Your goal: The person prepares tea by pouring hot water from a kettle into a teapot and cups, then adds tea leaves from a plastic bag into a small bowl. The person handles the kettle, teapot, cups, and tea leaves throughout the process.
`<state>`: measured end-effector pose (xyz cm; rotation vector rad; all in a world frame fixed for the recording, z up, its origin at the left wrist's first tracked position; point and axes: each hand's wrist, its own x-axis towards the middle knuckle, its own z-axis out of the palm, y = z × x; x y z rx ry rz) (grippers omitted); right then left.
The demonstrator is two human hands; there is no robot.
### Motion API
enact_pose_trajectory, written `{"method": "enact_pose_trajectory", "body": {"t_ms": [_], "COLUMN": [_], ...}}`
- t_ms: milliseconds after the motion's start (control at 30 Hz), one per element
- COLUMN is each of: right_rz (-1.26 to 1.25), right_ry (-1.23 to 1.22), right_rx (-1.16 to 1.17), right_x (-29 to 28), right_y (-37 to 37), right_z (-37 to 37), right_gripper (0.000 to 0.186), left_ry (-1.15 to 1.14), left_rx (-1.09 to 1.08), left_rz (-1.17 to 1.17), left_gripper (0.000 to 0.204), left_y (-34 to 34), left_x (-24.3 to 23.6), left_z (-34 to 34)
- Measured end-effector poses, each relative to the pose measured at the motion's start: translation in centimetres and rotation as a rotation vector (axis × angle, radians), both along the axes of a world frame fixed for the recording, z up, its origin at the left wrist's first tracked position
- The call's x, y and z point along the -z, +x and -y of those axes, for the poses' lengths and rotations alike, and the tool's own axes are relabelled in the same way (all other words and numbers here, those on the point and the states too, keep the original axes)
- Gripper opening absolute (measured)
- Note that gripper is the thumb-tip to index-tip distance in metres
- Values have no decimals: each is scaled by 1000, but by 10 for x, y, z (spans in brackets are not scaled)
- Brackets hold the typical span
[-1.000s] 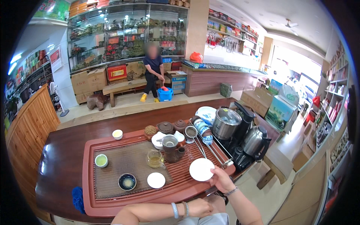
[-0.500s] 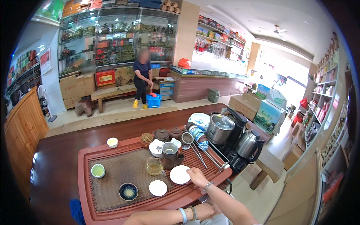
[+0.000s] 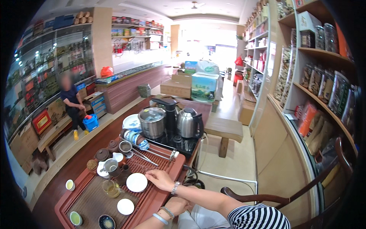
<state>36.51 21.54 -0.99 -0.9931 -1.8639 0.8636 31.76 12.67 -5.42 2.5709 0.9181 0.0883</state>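
My right hand (image 3: 160, 179) reaches over the right side of the tea tray (image 3: 176, 165), fingers drawn together at the rim of a round white saucer (image 3: 136, 182). The saucer lies on the tray. My left hand (image 3: 180, 205) is low by my lap under the right forearm, its fingers mostly hidden. Close by are a second white saucer (image 3: 126, 206), a glass pitcher (image 3: 111, 189) with pale yellow tea, a metal strainer (image 3: 111, 166) on a brown pot, and a dark bowl (image 3: 106, 221). A cup of green tea (image 3: 76, 218) sits at the tray's left.
Behind the tray's right end stand a steel pot (image 3: 151, 124), a steel kettle (image 3: 187, 124) and a rack of blue-and-white cups (image 3: 134, 138). Tongs (image 3: 145, 157) lie across the slats. A wooden chair (image 3: 263, 197) is at my right. Another person (image 3: 71, 101) sits across the room beside a blue bucket (image 3: 90, 122).
My view has swung to the right, shifting the tray toward the lower left and bringing the shelves of jars into sight. My right hand stays by the same saucer.
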Motion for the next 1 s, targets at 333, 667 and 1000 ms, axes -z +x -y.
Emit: {"method": "enact_pose_trajectory", "body": {"t_ms": [333, 667, 1000], "right_rz": [-96, 1, -240], "right_ry": [-359, -240, -47], "right_rx": [424, 976, 1278], "right_x": [21, 38, 30], "right_y": [226, 369, 455], "right_z": [93, 216, 290], "right_gripper": [39, 58, 52], "left_ry": [-18, -14, 81], "left_rx": [29, -90, -47], "left_rz": [144, 290, 249], "left_gripper": [20, 16, 26], "left_y": [-3, 14, 67], "left_x": [18, -38, -11], "left_z": [1, 21, 12]}}
